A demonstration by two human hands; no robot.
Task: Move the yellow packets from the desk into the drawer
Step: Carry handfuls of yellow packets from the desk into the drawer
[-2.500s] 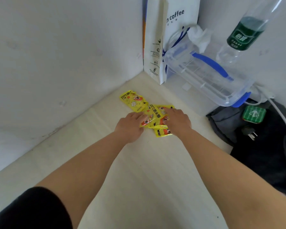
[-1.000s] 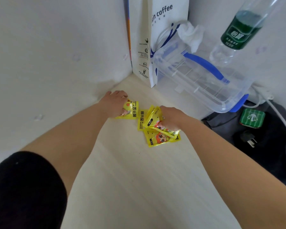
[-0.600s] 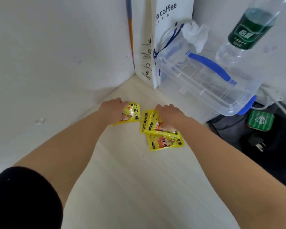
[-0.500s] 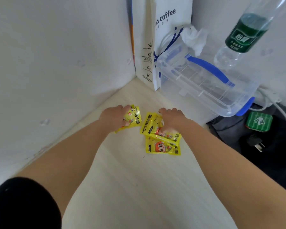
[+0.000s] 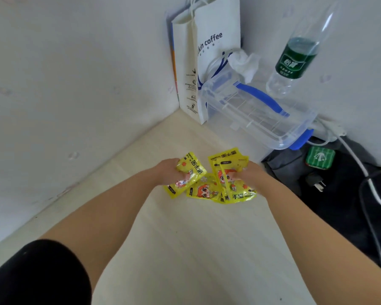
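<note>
Several yellow packets with a cartoon face are bunched between my two hands above the pale wooden desk (image 5: 196,249). My left hand (image 5: 169,172) grips one yellow packet (image 5: 188,172), tilted with its lower end hanging down. My right hand (image 5: 249,173) holds a fan of yellow packets (image 5: 227,170), some standing up and some drooping to the front. One more packet (image 5: 201,190) shows between the hands; I cannot tell whether it is held or lying on the desk. No drawer is in view.
A white paper coffee bag (image 5: 207,62) stands in the back corner. Beside it sit a clear plastic box with blue handle (image 5: 257,113) and a green-labelled bottle (image 5: 295,60). Dark cloth (image 5: 339,205) with a green case (image 5: 320,159), plug and white cable covers the right side.
Both hands have lifted the packets off the desk and drawn them nearer to me. The left hand's packet has come closer to the right hand's bunch.
</note>
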